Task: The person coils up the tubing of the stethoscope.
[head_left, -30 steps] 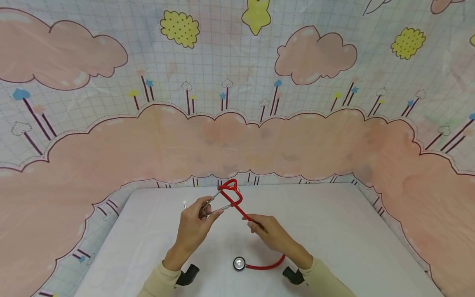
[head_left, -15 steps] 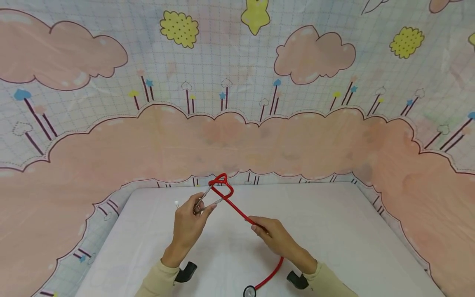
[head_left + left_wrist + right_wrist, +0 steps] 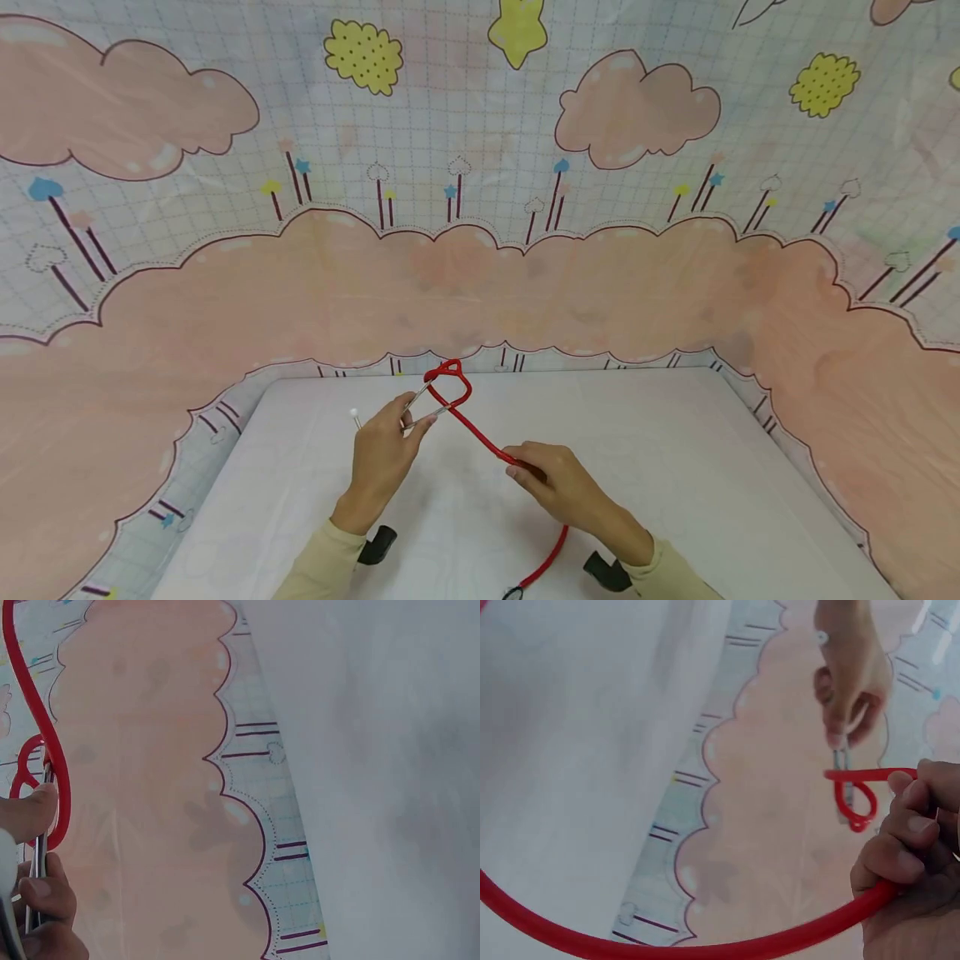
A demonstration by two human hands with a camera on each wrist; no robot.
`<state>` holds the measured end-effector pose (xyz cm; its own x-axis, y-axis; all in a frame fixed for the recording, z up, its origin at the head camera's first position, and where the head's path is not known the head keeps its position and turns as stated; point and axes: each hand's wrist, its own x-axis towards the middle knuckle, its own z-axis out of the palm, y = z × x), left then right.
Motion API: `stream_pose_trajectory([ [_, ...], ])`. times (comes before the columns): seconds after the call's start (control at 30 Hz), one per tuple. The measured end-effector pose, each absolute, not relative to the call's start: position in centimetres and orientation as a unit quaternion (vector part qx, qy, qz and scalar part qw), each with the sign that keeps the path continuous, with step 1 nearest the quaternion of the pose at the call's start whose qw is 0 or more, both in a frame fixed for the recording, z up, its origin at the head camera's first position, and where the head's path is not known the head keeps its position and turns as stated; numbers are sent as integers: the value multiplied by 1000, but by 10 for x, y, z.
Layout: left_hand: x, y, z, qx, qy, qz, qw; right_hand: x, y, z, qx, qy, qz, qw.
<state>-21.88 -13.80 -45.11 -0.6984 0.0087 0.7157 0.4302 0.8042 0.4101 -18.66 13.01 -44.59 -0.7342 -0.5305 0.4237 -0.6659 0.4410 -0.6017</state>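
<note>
A red stethoscope (image 3: 477, 435) is held up between both hands over the table in the head view. My left hand (image 3: 381, 462) grips its metal ear tubes (image 3: 41, 847), and a white eartip (image 3: 355, 414) pokes out beyond the fingers. Red tubing (image 3: 870, 802) loops around the metal ends. Lower down the tube, my right hand (image 3: 558, 483) holds it in curled fingers, with the stretch between the hands nearly straight. From beneath that hand the tube hangs in a curve to the chest piece (image 3: 513, 593), partly cut off by the bottom edge.
A white table (image 3: 675, 467) lies under the hands. Behind it and at the sides hangs a printed cloth (image 3: 525, 300) with clouds and stars. Black wrist mounts (image 3: 606, 572) show below both sleeves.
The left hand and looped tubing have shifted left, while the right hand has moved slightly right and down. The chest piece has come nearer to the bottom edge.
</note>
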Motion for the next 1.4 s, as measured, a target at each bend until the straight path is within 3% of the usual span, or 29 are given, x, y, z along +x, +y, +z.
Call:
stream_pose_trajectory([
  [0.27, -214, -130, -452, -152, -890, -275, 331, -197, 135, -430, 386, -823, 375, 182],
  [0.53, -212, -123, -450, -185, -892, -276, 306, -210, 138, -412, 392, -816, 356, 233],
  [0.87, -210, -119, -446, -228, -903, -271, 243, -223, 133, -397, 418, -804, 332, 262],
  [1.4, -198, -118, -430, -320, -896, -270, 147, -231, 123, -384, 413, -823, 314, 231],
])
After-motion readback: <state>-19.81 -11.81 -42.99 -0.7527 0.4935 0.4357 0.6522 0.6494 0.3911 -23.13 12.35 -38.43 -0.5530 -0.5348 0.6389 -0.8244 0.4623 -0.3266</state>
